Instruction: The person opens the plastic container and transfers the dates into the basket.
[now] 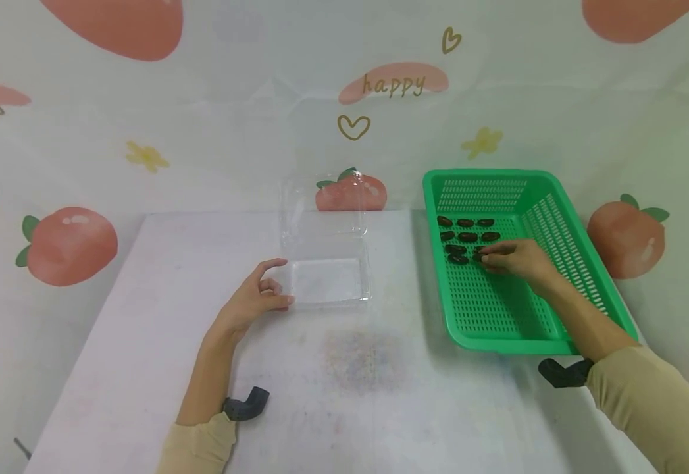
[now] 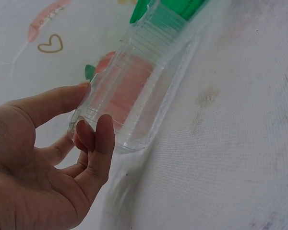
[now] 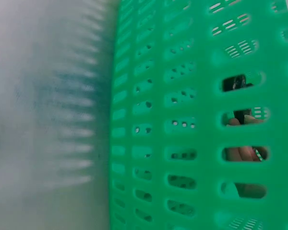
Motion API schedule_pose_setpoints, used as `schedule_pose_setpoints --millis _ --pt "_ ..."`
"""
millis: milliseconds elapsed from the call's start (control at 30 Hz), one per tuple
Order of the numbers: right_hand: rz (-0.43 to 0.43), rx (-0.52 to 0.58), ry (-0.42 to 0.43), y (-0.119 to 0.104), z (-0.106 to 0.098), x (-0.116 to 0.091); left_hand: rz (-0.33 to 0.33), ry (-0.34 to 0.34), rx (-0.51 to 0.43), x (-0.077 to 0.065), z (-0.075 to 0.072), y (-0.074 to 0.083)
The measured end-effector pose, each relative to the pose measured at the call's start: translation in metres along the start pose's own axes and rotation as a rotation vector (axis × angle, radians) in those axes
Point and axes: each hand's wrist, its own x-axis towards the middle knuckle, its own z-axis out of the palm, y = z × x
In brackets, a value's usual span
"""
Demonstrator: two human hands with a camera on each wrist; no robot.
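Observation:
My left hand [image 1: 255,299] is at the left end of a clear plastic clamshell box [image 1: 326,280], its thumb and curved index finger holding that end. In the left wrist view, fingertips [image 2: 104,125] lie against the box's rim. The hinged lid [image 1: 323,207] stands raised behind the base. Inside a green basket [image 1: 453,322], my right hand [image 1: 518,260] pinches a dark brown date [image 1: 479,253]. More dates [image 1: 467,237] lie in short rows to its left and behind. In the right wrist view, the slotted basket wall [image 3: 206,134] hides most of that hand.
The basket's tall rim surrounds the right hand and forearm. A white table [image 1: 297,421] carries both containers, with a speckled stain in front of the box. Behind stands a white backdrop [image 1: 231,118] printed with fruit, hearts and flowers.

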Motion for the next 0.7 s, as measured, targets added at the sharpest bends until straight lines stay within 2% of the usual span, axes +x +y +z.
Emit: schedule_pose_setpoints --millis 367,700 --pt "0.038 -0.071 0.009 0.0032 0.0006 -0.0008 0.006 0.002 0.002 -0.0006 0.0011 0.0004" --pt "0.081 -0.034 -0.006 0.0039 -0.003 -0.0003 0.007 0.009 0.004 -0.0008 0.0011 -0.0012"
